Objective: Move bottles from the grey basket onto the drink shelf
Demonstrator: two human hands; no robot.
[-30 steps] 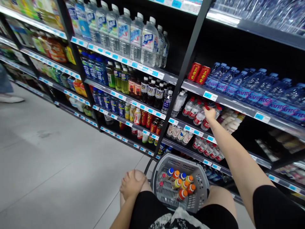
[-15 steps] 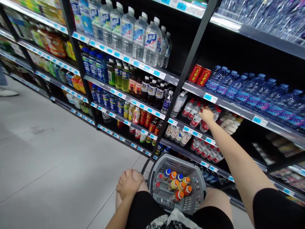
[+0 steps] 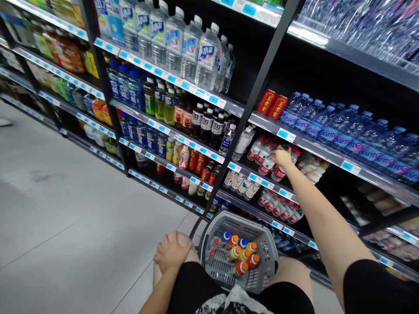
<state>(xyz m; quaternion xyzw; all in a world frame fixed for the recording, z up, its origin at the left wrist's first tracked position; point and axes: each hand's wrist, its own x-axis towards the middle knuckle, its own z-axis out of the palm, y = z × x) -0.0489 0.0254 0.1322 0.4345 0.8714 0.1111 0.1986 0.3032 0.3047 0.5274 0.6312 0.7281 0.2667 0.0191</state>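
My right hand reaches into a middle shelf, with its bent fingers closed at the top of a small clear water bottle with a red and white label. The hand covers the bottle's cap. More red-capped bottles stand close by on its left. My left hand lies open over my left knee and holds nothing. Between my legs, a grey shopping basket contains several bottles with orange, blue, yellow and red caps, including an orange-capped bottle.
Blue-tinted water bottles and two red cans fill the shelf above my right hand. A black shelf post rises left of it. Grey tiled floor stretches to the left, where part of a shoe shows.
The whole view has shifted slightly, with shelves and basket a little further left. My right hand stays at the red-capped bottles, its fingers slightly changed. The shoe at far left is mostly out of view.
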